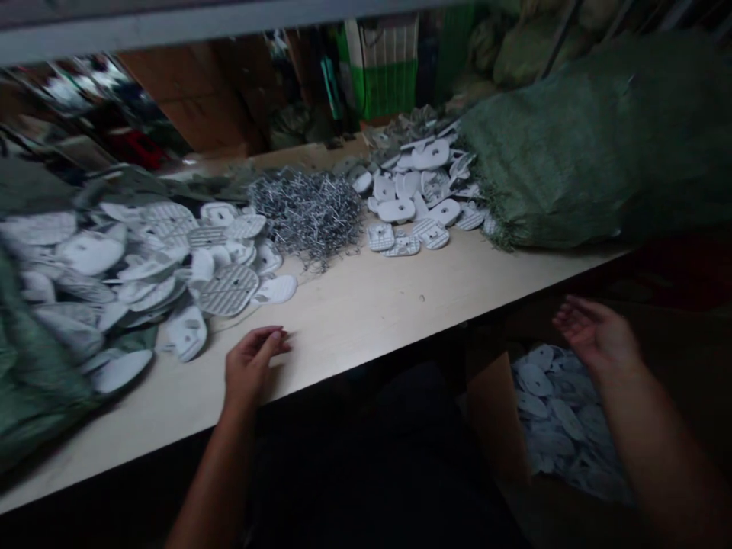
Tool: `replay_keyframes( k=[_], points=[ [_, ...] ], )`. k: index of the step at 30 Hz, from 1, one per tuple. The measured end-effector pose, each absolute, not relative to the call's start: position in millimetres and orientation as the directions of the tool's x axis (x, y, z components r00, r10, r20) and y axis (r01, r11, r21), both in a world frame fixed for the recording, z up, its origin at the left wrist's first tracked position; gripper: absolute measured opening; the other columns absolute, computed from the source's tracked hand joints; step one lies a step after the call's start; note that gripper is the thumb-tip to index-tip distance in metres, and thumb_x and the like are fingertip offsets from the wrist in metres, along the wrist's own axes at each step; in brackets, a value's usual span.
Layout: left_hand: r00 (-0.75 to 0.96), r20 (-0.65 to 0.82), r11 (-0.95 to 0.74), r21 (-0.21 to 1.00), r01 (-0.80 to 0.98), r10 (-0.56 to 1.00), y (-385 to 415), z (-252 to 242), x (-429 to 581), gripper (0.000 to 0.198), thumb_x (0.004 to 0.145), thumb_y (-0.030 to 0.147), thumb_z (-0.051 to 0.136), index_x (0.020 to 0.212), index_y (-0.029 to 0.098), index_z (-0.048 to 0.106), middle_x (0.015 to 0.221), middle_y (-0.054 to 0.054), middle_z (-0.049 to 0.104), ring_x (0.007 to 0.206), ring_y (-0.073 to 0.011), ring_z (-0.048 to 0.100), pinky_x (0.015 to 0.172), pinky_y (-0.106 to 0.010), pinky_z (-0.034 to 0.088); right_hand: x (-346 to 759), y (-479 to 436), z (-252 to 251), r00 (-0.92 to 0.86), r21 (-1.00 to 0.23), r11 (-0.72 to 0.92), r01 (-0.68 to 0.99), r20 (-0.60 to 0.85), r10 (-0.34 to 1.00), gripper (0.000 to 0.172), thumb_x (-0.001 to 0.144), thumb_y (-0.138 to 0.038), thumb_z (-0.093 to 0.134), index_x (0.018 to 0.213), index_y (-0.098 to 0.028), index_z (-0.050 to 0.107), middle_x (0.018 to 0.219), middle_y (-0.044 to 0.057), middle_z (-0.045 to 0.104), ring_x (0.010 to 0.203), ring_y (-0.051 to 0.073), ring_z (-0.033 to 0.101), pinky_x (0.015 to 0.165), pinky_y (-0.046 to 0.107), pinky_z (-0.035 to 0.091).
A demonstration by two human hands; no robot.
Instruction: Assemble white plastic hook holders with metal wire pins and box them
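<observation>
While the left hand (255,358) hung at the front edge of the counter (354,297), fingers loosely half-curled with nothing showing in them, the right hand (595,335) was near an open cardboard box (496,415) of white plastic pieces (549,415), fingers partly open too, no visible grip. More pieces sat heaped either side of the metal pins (312,217)

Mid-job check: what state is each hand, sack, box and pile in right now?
Left hand: fingers curled, nothing visible held
Right hand: fingers loosely bent, nothing visible held
Box: open, with white pieces inside
Right sack: lying on its side, bulging
Left sack: creased, partly out of view
Left heap: loose, pieces overlapping
Right heap: loose, pieces overlapping
Metal pins: tangled in a pile
</observation>
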State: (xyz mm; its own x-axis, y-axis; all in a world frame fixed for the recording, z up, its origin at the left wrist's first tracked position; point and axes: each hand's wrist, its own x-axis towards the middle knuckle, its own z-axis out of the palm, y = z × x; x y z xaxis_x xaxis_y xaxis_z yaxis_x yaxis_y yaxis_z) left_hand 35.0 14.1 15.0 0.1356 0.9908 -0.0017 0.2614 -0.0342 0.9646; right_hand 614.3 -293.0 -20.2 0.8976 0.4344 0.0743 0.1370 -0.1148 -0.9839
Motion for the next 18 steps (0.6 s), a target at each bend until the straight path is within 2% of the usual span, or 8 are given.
replay_keyframes(
  k=[4, 6, 7, 8, 10, 12, 15, 18],
  points=[
    [0.134, 0.017, -0.054, 0.961, 0.272, 0.991, 15.5, 13.4, 33.9, 0.051, 0.077, 0.057, 0.087, 0.103, 0.014, 0.078, 0.095, -0.009, 0.08, 0.077, -0.0231, 0.076, 0.078, -0.037, 0.061, 588.0, -228.5, -3.8, 0.893, -0.997, -0.077, 0.002, -0.033, 0.45, 0.029, 0.079, -0.043, 0.079, 0.097, -0.02, 0.074, 0.08, 0.008, 0.074, 0.067, 0.022, 0.071, 0.064, 0.037, 0.064],
    [0.138, 0.026, -0.066, 0.955, 0.289, 0.99, 16.5, 11.6, 33.0, 0.052, 0.076, 0.059, 0.086, 0.103, 0.015, 0.078, 0.093, -0.009, 0.08, 0.078, -0.0237, 0.076, 0.079, -0.038, 0.06, 574.8, -191.8, 6.6, 0.838, -0.978, -0.138, 0.156, 0.057, 0.543, 0.039, 0.078, -0.043, 0.081, 0.109, -0.018, 0.078, 0.088, 0.008, 0.077, 0.072, 0.024, 0.074, 0.069, 0.038, 0.065],
    [0.143, 0.03, -0.072, 0.952, 0.299, 0.989, 17.0, 10.8, 32.6, 0.052, 0.076, 0.06, 0.085, 0.103, 0.015, 0.078, 0.092, -0.008, 0.08, 0.078, -0.0237, 0.076, 0.08, -0.038, 0.06, 568.4, -173.2, 12.0, 0.773, -0.919, -0.204, 0.337, 0.147, 0.618, 0.043, 0.082, -0.043, 0.078, 0.117, -0.017, 0.078, 0.095, 0.01, 0.079, 0.079, 0.025, 0.076, 0.075, 0.04, 0.066],
    [0.148, 0.034, -0.079, 0.948, 0.308, 0.988, 17.3, 10.3, 32.3, 0.052, 0.076, 0.06, 0.085, 0.103, 0.016, 0.078, 0.091, -0.008, 0.079, 0.078, -0.0236, 0.075, 0.08, -0.038, 0.06, 562.2, -155.0, 17.1, 0.671, -0.792, -0.256, 0.554, 0.243, 0.701, 0.046, 0.087, -0.041, 0.074, 0.126, -0.016, 0.077, 0.106, 0.013, 0.079, 0.089, 0.028, 0.077, 0.084, 0.043, 0.065],
    [0.157, 0.049, -0.098, 0.943, 0.318, 0.986, 17.6, 10.4, 32.5, 0.051, 0.076, 0.06, 0.084, 0.102, 0.016, 0.079, 0.09, -0.008, 0.079, 0.078, -0.0233, 0.075, 0.081, -0.038, 0.06, 549.2, -120.5, 26.2, 0.441, -0.451, -0.274, 0.849, 0.321, 0.839, 0.054, 0.093, -0.036, 0.065, 0.142, -0.012, 0.07, 0.133, 0.02, 0.073, 0.117, 0.035, 0.072, 0.104, 0.049, 0.059],
    [0.162, 0.071, -0.121, 0.939, 0.322, 0.984, 17.0, 11.4, 33.7, 0.049, 0.076, 0.059, 0.083, 0.099, 0.016, 0.079, 0.088, -0.008, 0.079, 0.076, -0.0232, 0.074, 0.079, -0.038, 0.06, 533.7, -89.4, 32.5, 0.335, -0.305, -0.24, 0.922, 0.313, 0.889, 0.06, 0.094, -0.031, 0.064, 0.15, -0.01, 0.064, 0.151, 0.024, 0.062, 0.136, 0.039, 0.061, 0.116, 0.052, 0.05],
    [0.158, 0.095, -0.144, 0.933, 0.329, 0.983, 15.5, 13.5, 37.0, 0.047, 0.075, 0.059, 0.083, 0.097, 0.017, 0.08, 0.084, -0.008, 0.079, 0.074, -0.023, 0.073, 0.075, -0.037, 0.06, 502.4, -48.3, 36.6, 0.247, -0.258, -0.174, 0.95, 0.288, 0.925, 0.065, 0.094, -0.032, 0.067, 0.155, -0.012, 0.06, 0.165, 0.023, 0.05, 0.151, 0.041, 0.046, 0.127, 0.056, 0.035],
    [0.152, 0.111, -0.157, 0.927, 0.34, 0.982, 13.7, 15.6, 40.9, 0.046, 0.074, 0.058, 0.082, 0.094, 0.017, 0.08, 0.082, -0.007, 0.078, 0.072, -0.0229, 0.072, 0.072, -0.037, 0.06, 466.3, -12.3, 37.2, 0.121, -0.215, -0.069, 0.974, 0.242, 0.963, 0.067, 0.096, -0.038, 0.068, 0.16, -0.02, 0.057, 0.174, 0.017, 0.04, 0.161, 0.038, 0.032, 0.132, 0.057, 0.02]
  ],
)
